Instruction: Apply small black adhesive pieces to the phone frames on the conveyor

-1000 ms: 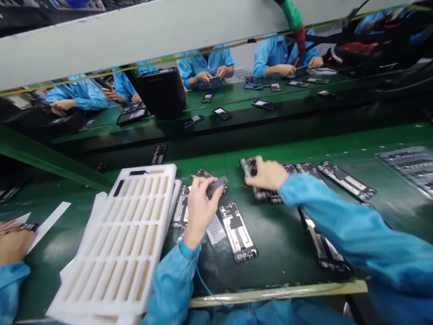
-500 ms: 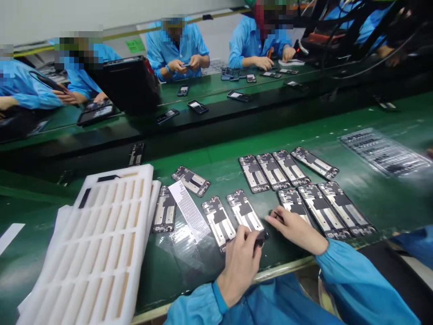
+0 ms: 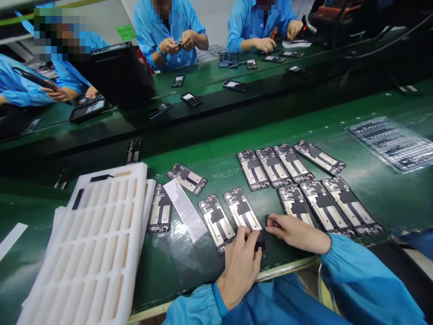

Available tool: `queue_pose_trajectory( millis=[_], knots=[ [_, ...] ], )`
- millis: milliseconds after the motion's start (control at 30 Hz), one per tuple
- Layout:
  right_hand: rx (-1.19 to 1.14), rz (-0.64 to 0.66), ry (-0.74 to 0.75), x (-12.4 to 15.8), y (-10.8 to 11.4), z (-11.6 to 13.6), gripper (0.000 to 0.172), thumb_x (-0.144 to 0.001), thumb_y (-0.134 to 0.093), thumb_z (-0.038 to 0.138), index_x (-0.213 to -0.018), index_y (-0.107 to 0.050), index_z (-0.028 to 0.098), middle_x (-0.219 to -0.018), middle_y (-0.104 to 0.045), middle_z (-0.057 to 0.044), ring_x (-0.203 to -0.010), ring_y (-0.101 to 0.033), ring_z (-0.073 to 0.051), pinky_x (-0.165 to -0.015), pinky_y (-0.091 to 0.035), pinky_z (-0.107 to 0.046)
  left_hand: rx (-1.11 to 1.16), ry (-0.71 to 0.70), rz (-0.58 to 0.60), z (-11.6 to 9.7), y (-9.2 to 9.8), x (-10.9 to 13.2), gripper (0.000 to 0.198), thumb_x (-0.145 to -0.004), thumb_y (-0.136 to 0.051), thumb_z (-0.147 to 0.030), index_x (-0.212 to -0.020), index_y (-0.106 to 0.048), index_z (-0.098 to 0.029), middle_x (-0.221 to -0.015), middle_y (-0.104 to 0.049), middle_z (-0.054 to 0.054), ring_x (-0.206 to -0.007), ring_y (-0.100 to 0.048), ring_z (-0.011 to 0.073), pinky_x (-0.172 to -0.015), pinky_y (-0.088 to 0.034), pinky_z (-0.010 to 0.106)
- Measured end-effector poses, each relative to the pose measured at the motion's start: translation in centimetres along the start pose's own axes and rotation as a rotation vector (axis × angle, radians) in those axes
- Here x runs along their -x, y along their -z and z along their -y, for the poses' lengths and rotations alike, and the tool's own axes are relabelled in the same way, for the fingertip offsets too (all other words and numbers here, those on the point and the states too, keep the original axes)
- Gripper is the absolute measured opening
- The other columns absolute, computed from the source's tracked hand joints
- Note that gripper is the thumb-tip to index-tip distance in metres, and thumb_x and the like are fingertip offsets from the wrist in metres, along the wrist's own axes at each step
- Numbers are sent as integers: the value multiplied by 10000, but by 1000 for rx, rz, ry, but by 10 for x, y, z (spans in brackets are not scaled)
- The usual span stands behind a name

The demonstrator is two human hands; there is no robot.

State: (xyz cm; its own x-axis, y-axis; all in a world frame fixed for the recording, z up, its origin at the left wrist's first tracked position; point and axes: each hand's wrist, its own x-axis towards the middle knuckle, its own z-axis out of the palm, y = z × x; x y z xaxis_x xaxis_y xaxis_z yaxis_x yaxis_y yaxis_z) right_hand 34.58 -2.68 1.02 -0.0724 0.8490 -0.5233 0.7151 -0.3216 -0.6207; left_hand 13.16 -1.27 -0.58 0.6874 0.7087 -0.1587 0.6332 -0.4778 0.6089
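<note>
Right of the white tray, past three other phones, is the phone being worked on. The left hand pinches a small black piece at its near end; the right hand pinches a thin dark thing. This phone seems unfinished. Seven phones lie farther right; I cannot tell which are done.

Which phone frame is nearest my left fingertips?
The right frame of the pair right of the dotted strip: your left hand partly hides its lower end; the others lie farther off.

The left hand hides a phone frame in part.
</note>
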Motion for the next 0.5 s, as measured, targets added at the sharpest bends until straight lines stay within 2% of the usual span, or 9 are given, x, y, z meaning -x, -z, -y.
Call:
queue_pose_trajectory(
  millis=[233, 500],
  knots=[
    [156, 58, -71, -5, 1, 7, 143, -957, -544, 305, -855, -543, 206, -673, -617, -17, -654, -591, -201, -605, -327, -278, 42, 4, -17, 1, 2, -1, 326, -934, -516, -164, -1223, -551, -310, -1105, -550, 19, -881, -638, 190, -752, -539, 317],
    [228, 60, -91, -5, 3, 15, 178, -973, -584, 339, -866, -578, 197, -758, -702, -53, -734, -679, -232, -612, -346, -275, 53, -18, -24, 6, 3, 0, 323, -940, -525, -166, -1233, -548, -301, -1111, -560, 15, -917, -642, 180, -772, -553, 301]
  ],
)
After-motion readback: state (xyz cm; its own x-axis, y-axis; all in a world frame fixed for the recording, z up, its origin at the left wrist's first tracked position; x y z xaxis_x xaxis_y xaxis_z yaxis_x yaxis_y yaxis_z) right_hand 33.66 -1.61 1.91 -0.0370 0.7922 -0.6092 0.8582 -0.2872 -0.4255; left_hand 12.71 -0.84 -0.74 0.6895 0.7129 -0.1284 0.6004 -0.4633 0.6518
